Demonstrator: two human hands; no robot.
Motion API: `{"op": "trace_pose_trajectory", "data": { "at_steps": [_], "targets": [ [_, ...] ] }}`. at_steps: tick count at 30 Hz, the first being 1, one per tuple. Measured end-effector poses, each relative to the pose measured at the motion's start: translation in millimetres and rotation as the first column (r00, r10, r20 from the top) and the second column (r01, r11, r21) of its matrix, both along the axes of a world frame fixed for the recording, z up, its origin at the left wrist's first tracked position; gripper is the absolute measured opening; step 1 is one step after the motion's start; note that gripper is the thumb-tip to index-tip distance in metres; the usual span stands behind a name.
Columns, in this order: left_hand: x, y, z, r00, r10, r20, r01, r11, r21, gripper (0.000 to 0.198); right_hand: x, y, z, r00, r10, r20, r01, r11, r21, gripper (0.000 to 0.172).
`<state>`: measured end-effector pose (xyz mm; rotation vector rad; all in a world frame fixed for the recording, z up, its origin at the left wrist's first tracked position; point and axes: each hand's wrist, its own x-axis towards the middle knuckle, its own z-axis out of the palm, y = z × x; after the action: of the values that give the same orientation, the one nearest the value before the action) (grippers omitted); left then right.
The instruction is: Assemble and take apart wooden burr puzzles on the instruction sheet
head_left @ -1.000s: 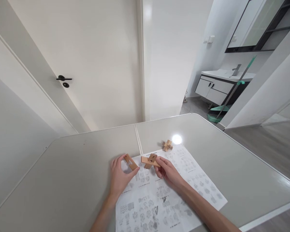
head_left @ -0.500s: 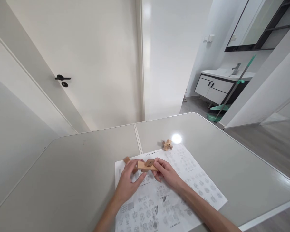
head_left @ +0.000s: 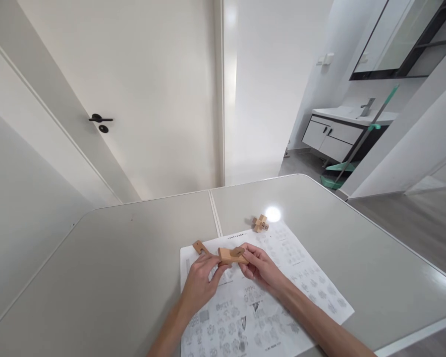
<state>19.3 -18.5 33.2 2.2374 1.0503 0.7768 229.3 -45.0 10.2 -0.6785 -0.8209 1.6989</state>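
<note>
Grip first, speed later. Small notched light-wood stick (head_left: 199,246) loose on white printed diagram sheet (head_left: 282,282), just beyond left hand (head_left: 202,281), fingertips closed on near end of tan crossed wooden bars (head_left: 232,255). Bars just above sheet, other end wrapped in half-curled right hand (head_left: 263,267). Probably best: hold level, line up slot, slide gently, no forcing. Little wooden cross puzzle (head_left: 260,223) further back on grey desk (head_left: 134,277).

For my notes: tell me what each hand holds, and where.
Right hand: joined wooden blocks, by their right end. Left hand: a single wooden block, by its near end.
</note>
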Motion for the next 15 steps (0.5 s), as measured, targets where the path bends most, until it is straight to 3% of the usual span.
{"op": "trace_pose_trajectory", "data": {
  "at_steps": [3,7,11,15],
  "targets": [
    [-5,2,-3.1,0.999,0.014,-0.029,-0.013,0.999,0.05,0.025,6,1,1.4,0.997,-0.069,-0.035,0.068,0.998,-0.016,0.034],
    [-9,4,-6.1,0.999,0.04,0.006,-0.041,0.997,0.063,0.019,20,6,6.5,0.958,-0.281,-0.053,0.281,0.96,-0.016,0.033],
    [-6,4,-2.8,0.973,0.227,0.048,-0.226,0.974,-0.026,0.019,19,7,4.5,0.919,-0.328,0.22,0.322,0.945,0.063,0.04],
    [-10,8,0.2,0.894,0.448,-0.027,-0.448,0.893,-0.037,0.043,5,4,-1.1,0.821,-0.281,0.496,0.226,0.959,0.168,0.047]
  ]
}}
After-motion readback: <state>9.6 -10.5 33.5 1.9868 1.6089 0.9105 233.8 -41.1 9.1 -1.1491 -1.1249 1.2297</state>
